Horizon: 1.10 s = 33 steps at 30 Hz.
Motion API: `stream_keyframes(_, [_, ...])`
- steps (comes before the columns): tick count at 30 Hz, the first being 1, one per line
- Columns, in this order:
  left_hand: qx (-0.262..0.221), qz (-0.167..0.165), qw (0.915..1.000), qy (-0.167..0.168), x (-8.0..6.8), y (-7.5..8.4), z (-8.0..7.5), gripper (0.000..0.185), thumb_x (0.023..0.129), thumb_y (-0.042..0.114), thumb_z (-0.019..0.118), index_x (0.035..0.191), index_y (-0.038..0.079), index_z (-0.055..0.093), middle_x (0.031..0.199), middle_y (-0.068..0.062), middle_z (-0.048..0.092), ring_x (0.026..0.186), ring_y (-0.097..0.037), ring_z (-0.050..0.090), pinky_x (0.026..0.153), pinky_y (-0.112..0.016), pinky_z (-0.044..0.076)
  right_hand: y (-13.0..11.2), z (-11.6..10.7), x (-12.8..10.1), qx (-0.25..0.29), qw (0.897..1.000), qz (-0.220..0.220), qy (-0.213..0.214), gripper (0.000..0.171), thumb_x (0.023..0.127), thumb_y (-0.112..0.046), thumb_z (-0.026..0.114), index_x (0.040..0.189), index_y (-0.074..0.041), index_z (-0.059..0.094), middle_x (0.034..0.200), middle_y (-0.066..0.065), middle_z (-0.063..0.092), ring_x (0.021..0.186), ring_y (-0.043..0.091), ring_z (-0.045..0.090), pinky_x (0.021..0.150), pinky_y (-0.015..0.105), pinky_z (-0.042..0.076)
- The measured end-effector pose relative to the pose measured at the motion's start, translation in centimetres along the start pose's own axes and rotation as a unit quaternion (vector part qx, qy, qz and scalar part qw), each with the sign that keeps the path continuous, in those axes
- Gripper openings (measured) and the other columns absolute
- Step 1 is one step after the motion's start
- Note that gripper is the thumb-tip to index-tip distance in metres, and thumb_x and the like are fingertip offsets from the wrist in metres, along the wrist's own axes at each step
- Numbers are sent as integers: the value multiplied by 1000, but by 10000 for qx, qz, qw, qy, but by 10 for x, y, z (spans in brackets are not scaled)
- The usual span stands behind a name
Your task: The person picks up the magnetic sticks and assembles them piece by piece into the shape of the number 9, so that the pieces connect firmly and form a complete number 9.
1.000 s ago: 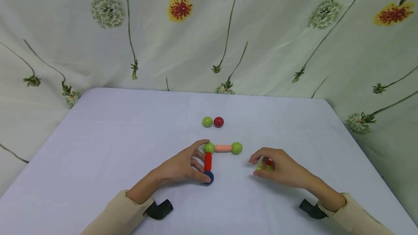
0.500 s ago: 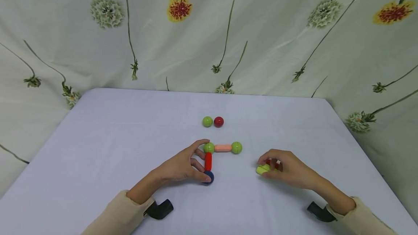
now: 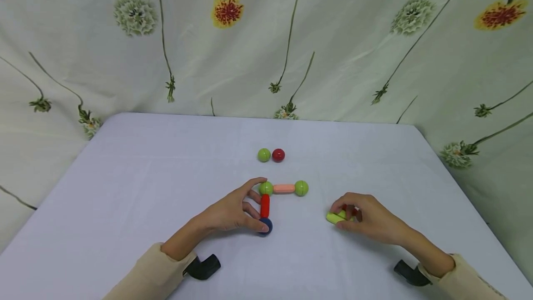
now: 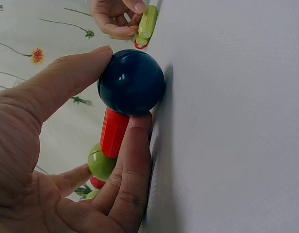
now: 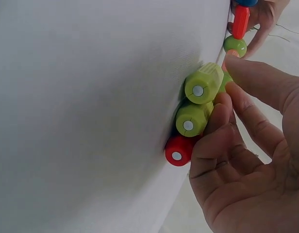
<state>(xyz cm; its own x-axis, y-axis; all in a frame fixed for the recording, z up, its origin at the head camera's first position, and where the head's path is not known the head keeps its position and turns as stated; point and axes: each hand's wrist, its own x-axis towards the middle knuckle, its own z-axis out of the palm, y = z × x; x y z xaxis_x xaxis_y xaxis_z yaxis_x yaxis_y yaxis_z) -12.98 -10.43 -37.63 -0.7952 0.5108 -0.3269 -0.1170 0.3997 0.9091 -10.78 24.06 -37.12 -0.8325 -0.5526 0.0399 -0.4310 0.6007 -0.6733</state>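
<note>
right hand (image 3: 370,221) has slid slightly right, fingers curled over two yellow-green rods (image 5: 198,102) and a red rod (image 5: 178,151), countable only in the wrist view; left hand (image 3: 231,212) pinches the blue ball (image 4: 131,82).

Draped tabletop set: floral curtain (image 3: 333,50)

My pieces, counted.
Five balls: three green (image 3: 264,155), one red (image 3: 278,155), one blue (image 3: 265,226). Five sticks: two red (image 3: 264,205), two yellow-green (image 5: 204,82), one pink (image 3: 284,189).
</note>
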Motion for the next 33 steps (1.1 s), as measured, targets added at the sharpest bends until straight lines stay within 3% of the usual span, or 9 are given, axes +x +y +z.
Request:
stream_keyframes(10, [-30, -1, 10000, -8, 0, 0, 0, 95, 68, 19, 84, 143, 31, 27, 120, -10, 48, 89, -15, 65, 79, -31, 49, -2, 6, 0, -732, 9970, -114, 238, 27, 77, -15, 77, 98, -24, 63, 88, -12, 60, 73, 8, 53, 62, 20, 45])
stream_keyframes(33, [-20, 6, 10000, 2, 0, 0, 0, 96, 67, 20, 84, 143, 31, 27, 120, -9, 48, 90, -15, 65, 80, -32, 48, -10, 17, 3, -2005, 9786, -122, 450, 25, 77, -19, 77, 96, -28, 63, 83, -20, 54, 74, 0, 48, 67, 17, 43])
